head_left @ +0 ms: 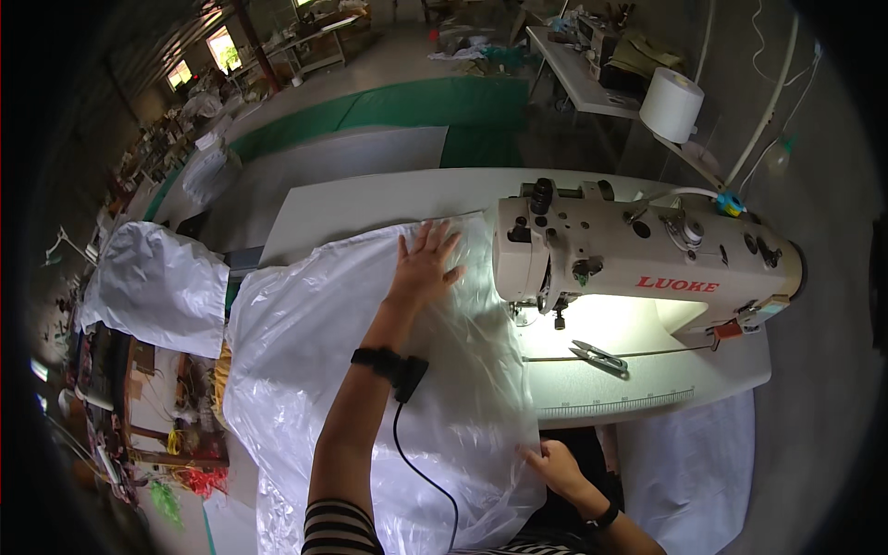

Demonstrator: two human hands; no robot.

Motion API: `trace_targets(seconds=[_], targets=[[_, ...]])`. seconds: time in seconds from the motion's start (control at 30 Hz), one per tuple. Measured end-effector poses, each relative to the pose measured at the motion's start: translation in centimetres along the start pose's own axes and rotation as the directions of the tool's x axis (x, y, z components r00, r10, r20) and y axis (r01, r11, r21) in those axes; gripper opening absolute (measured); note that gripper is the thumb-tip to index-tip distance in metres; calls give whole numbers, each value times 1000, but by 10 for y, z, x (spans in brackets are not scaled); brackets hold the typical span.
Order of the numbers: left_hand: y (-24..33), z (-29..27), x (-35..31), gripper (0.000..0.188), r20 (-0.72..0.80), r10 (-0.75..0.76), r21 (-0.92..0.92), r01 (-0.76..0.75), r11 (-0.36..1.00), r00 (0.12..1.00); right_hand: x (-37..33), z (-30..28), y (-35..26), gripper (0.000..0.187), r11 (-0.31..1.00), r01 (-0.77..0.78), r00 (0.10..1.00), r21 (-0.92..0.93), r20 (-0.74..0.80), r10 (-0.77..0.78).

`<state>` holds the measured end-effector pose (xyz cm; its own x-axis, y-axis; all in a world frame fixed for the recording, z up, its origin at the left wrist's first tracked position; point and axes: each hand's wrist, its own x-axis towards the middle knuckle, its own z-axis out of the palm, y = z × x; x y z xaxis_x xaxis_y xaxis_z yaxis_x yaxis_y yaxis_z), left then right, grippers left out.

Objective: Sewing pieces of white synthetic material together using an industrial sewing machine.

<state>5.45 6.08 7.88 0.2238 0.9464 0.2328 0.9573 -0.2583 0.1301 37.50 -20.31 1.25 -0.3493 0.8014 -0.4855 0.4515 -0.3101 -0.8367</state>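
A large sheet of shiny white plastic-like material (pixel 333 314) covers the left part of the sewing table and hangs over its near edge. My left hand (pixel 427 261) lies flat on it near its far edge, fingers spread. My right hand (pixel 555 467) pinches the sheet's right edge by the front of the table. Right of the sheet stands a white industrial sewing machine (pixel 638 240), its lamp lighting the needle area. The sheet's far right side lies close to the presser foot (pixel 559 319). Small thread snips (pixel 599 359) rest on the machine bed.
A white thread cone (pixel 672 104) stands behind the machine. More white material (pixel 157 277) lies at the left, and another piece (pixel 689 472) hangs at the lower right. A cable runs from my left wrist strap (pixel 393 370). Green cloth (pixel 388 106) stretches across the floor behind.
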Motion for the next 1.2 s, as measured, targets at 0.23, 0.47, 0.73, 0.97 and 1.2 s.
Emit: trace_targets(seconds=[0.23, 0.47, 0.73, 0.97, 1.2], targets=[[-7, -12, -19, 69, 144, 0, -101, 14, 995, 990, -19, -1, -14, 49, 997, -75, 994, 29, 76, 73], [-6, -10, -24, 73, 102, -32, -47, 36, 998, 994, 7, 17, -16, 42, 997, 23, 999, 75, 23, -24], [20, -18, -34, 78, 101, -104, -48, 110, 993, 989, 0, 21, -10, 50, 977, 178, 982, 115, -78, -170], [33, -18, -41, 79, 149, -121, -16, 124, 992, 981, 19, 22, 4, 33, 986, 140, 987, 91, 64, -146], [29, -14, -27, 78, 144, -115, -55, 124, 991, 983, 19, 13, -2, 40, 988, 102, 990, 112, 86, -112]])
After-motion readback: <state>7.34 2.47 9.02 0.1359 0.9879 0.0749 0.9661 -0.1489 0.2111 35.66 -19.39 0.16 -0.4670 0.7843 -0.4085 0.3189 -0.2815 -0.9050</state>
